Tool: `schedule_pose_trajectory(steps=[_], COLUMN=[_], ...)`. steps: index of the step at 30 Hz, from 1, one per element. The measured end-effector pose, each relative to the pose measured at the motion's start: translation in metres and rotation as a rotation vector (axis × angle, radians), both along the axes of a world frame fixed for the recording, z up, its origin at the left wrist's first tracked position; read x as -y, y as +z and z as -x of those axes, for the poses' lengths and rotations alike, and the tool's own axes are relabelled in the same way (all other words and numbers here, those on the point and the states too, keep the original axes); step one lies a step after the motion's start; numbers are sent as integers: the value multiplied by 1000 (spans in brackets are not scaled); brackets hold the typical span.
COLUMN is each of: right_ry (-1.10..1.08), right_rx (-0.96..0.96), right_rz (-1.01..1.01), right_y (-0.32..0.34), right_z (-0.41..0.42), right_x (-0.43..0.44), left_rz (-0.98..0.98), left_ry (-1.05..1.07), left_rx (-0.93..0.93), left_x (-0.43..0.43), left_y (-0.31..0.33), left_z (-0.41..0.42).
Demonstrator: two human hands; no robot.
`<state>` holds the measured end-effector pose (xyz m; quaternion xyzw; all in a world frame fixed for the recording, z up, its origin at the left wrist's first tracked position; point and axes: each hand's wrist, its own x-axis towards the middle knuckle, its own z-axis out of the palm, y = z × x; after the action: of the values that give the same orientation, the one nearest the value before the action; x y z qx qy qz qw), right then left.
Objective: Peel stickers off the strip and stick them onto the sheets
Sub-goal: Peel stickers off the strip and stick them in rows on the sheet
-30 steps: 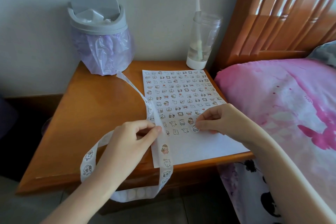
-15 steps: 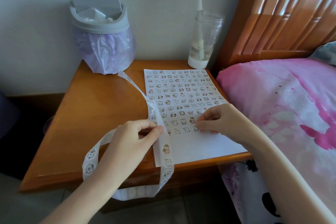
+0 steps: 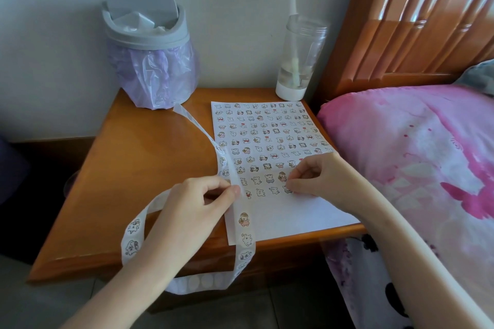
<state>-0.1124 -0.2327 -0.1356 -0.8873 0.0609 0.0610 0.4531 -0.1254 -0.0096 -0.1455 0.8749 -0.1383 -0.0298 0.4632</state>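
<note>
A white sheet [image 3: 288,219] lies on the wooden bedside table [image 3: 149,168], filled with rows of small cartoon stickers down to its lower third. A long white sticker strip [image 3: 244,232] runs from the bin across the sheet's left edge, loops over the table's front edge and comes back up on the left. My left hand [image 3: 197,205] pinches the strip at the sheet's left edge. My right hand [image 3: 318,176] has its fingers curled, fingertips pressing a small sticker [image 3: 287,189] at the end of the lowest row.
A grey bin [image 3: 145,35] with a purple liner stands at the table's back left. A clear bottle [image 3: 299,61] with a white base stands at the back right. A bed with a pink cover [image 3: 414,157] and a wooden headboard [image 3: 417,16] borders the table on the right.
Both hands stay almost in place. The right fingertips keep pressing the same spot on the lowest sticker row, and the left hand keeps its pinch on the strip.
</note>
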Motion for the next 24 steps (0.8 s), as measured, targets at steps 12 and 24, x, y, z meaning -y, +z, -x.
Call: schedule_pose_trajectory(steps=[12, 24], right_ry=[-20, 43], right_rx=[57, 94], right_rz=[132, 91], right_y=[-11, -15], right_z=[-8, 1], right_x=[3, 6], left_rz=[-15, -6], left_ry=[-12, 14], left_rx=[-9, 2], left_x=[0, 0], left_y=[1, -1], left_z=[0, 0])
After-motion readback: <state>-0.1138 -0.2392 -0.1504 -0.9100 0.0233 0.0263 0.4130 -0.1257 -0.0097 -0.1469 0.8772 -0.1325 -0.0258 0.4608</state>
